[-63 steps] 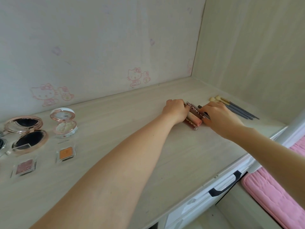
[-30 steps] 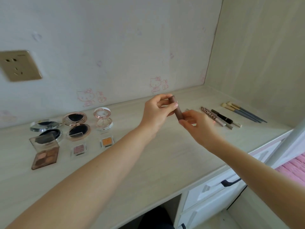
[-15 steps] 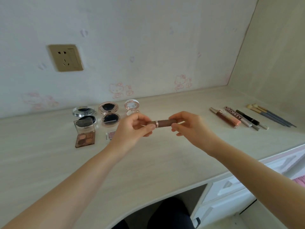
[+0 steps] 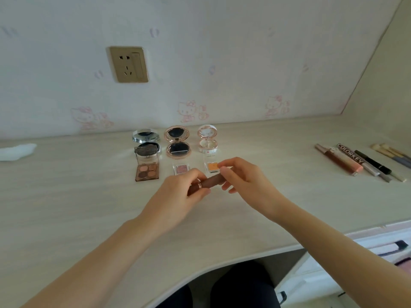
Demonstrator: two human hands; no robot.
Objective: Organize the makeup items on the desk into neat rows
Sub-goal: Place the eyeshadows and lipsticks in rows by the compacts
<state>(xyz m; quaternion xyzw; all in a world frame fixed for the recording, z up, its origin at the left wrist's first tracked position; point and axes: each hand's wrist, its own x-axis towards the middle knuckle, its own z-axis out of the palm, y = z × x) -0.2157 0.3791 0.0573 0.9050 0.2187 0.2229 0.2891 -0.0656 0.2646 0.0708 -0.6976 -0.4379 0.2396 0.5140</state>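
Bare desk (image 4: 89, 207) lay open toward the person; compacts (image 4: 178, 141) and palettes (image 4: 147, 172) blocked the rear, tubes (image 4: 347, 161) the right.

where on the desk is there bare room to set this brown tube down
Bare desk lies between the orange pan and the COLORKEY tube, and across the near edge under both hands. Crowded: the compacts and palette at center, and the tubes and brushes at right.

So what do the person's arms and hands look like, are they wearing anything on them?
Both forearms are bare as far as the frame shows: no sleeves, watch or bracelet. The left hand and right hand wear no gloves, and no rings show on the visible fingers. Nails look short and unpainted, though the picture is soft.
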